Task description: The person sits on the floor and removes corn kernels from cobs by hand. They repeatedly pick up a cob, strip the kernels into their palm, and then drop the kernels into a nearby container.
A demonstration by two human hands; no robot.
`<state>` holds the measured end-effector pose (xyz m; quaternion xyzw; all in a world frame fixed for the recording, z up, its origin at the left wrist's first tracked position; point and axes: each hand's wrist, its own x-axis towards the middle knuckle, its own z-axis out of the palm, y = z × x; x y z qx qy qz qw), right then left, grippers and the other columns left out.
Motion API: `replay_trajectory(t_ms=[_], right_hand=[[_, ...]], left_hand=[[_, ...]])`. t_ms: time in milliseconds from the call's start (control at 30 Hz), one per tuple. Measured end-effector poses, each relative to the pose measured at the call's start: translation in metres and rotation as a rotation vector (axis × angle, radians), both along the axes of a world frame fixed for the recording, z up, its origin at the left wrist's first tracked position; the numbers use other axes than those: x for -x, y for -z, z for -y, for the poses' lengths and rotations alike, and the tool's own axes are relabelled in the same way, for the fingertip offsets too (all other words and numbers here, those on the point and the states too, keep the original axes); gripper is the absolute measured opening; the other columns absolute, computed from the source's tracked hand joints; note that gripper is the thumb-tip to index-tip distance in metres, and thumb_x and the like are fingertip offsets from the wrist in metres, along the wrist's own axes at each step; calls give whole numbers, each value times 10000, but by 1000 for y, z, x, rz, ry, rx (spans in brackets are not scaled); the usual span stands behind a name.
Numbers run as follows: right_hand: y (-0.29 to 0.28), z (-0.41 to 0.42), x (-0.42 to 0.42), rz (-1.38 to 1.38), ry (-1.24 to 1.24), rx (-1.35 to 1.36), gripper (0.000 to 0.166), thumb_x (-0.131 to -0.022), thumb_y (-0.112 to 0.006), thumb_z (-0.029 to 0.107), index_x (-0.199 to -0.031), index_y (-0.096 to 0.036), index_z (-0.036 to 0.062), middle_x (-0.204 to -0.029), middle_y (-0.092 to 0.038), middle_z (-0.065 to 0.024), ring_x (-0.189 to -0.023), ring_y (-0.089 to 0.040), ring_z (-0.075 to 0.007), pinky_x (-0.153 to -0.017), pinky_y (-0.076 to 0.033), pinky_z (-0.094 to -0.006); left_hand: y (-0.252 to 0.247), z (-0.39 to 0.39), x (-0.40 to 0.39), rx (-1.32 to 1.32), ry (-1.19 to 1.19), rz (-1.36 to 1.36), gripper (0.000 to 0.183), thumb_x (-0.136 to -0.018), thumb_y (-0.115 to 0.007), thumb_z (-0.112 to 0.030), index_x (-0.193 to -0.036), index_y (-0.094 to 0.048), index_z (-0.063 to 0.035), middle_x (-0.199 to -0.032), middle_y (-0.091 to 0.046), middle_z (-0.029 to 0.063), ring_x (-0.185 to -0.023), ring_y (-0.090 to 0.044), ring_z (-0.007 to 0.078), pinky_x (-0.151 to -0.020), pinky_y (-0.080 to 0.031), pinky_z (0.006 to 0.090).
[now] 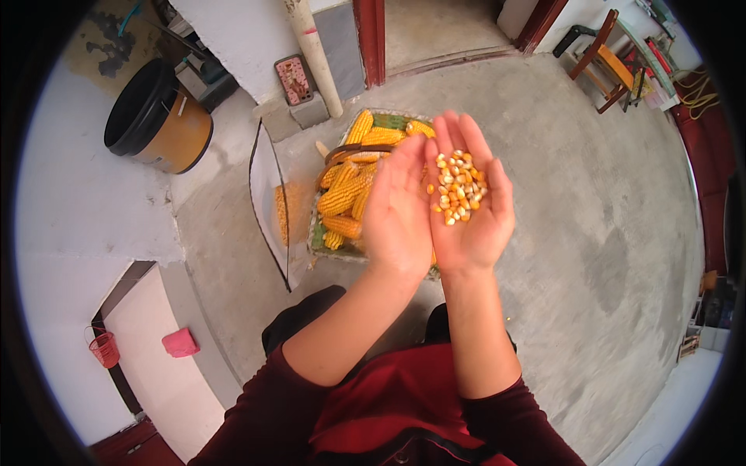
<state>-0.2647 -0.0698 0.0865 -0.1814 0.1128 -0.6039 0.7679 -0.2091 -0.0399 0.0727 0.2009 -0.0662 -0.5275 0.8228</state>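
My right hand (469, 215) is palm up and cupped, with a small heap of loose corn kernels (460, 186) in its palm and on its fingers. My left hand (402, 215) lies alongside it, palm up, its edge against the right hand; no kernels show on its palm. Below both hands stands a green woven basket (319, 239) with a brown handle, filled with yellow corn cobs (344, 195). Left of the basket is an open, pale bag (265, 175) with loose kernels visible inside. My hands hide the basket's right part.
A black-and-orange bucket (175, 134) stands by the left wall. A phone-shaped patterned object (294, 80) leans on a block beside a pipe (315, 58). A wooden chair (612, 67) is at the upper right. A pink cloth (180, 342) lies on a pale surface at lower left.
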Motion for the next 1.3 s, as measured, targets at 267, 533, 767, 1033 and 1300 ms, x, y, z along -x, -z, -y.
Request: replay_trajectory(t_ms=[267, 533, 767, 1033, 1300], right_hand=[[-15, -3, -5, -414, 261, 320, 628, -962, -247, 432, -1290, -418, -76, -1346, -441, -212, -1291, -376, -303, -1092, -252, -405], [-10, 2, -4, -791, 240, 614, 770, -924, -226, 577, -1306, -424, -62, -1469, -247, -198, -1323, -318, -294, -1090, -225, -403], [-15, 2, 2, -1049, 450, 736, 724, -935, -238, 561, -1280, -467, -34, -1427, -331, -187, -1293, -350, -291, -1085, -223, -407], [14, 18, 10, -492, -105, -226, 621, -967, -306, 480, -1292, -442, -31, -1306, -455, -156, -1234, -412, -245, -1054, -296, -366], [-3, 12, 25, -239, -15, 119, 635, -945, -351, 470, -1343, -383, -24, -1336, -433, -131, -1266, -364, -252, -1080, -230, -385]], left_hand=[[-4, 2, 1, 69, 307, -332, 351, -971, -404, -266, -1239, -510, -66, -1334, -448, 56, -1265, -383, 208, -1085, -291, 382], [4, 6, -6, 133, 376, -403, 412, -996, -309, -301, -1304, -439, -59, -1350, -422, 49, -1262, -385, 188, -1087, -299, 367], [14, 12, -7, 80, 374, -667, 332, -988, -375, -205, -1201, -506, 13, -1275, -496, 125, -1220, -459, 234, -1053, -390, 358], [6, 10, 1, 207, 458, -932, 288, -978, -389, -140, -1136, -544, 45, -1189, -554, 169, -1193, -486, 287, -1011, -443, 382], [10, 18, -10, 162, 298, -678, 321, -984, -364, -154, -1178, -488, 71, -1281, -482, 184, -1242, -436, 283, -1078, -359, 409]])
